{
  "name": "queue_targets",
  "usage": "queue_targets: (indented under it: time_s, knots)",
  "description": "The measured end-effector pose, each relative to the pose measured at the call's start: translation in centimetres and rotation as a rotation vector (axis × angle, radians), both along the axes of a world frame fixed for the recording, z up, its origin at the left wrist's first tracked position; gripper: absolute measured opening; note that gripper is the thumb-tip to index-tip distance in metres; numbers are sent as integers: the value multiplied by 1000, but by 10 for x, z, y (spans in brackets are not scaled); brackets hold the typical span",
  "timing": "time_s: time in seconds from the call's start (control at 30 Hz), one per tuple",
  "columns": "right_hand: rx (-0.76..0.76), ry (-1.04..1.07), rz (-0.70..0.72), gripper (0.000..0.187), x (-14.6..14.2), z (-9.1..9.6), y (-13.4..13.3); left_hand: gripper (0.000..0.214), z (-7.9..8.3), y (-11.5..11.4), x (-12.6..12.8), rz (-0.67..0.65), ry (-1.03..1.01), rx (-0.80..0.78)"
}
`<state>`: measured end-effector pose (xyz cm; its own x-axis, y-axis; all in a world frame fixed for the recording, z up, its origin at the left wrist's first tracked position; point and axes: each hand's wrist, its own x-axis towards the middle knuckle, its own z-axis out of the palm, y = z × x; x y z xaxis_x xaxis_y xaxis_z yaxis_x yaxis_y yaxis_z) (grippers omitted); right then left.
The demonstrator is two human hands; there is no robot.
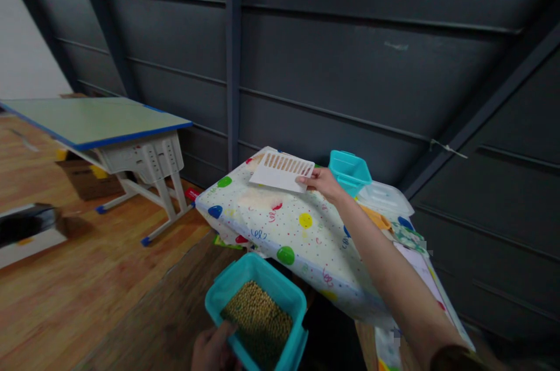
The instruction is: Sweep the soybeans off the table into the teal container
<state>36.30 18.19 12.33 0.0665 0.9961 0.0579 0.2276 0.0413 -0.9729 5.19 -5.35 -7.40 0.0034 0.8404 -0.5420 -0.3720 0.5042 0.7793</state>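
Observation:
My right hand (322,182) reaches out over the table and is closed on the edge of a white slotted sieve tray (282,171), held just above the balloon-patterned tablecloth (280,225). My left hand (214,349) grips the near corner of a teal tub (257,310) filled with small greenish-tan beans, held low below the table's edge. Only part of the left hand's fingers shows.
A second teal tub (349,171) and a clear plastic lid (384,197) sit on the table's far right. A green desk with blue edging (94,120) stands to the left on the wooden floor. A dark panelled wall is behind.

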Motion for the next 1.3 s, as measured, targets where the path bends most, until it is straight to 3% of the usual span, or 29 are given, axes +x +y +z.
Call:
queue_targets:
  time_s: [0.1,0.23,0.4,0.97,1.3]
  knots:
    - [152,-181,-216,22,-5,-12,-23,59,-2,-1,-1,16,-75,16]
    - [223,-689,-431,24,-21,-27,-55,54,0,-2,0,36,-83,29]
    - [120,-1048,-420,25,-49,-37,-79,64,5,-2,1,28,-79,46]
    - [82,-1149,-229,33,-122,-31,-62,56,2,-1,-1,20,-74,48]
    - [160,-1099,-230,30,-121,-40,-59,57,11,-1,0,34,-67,24]
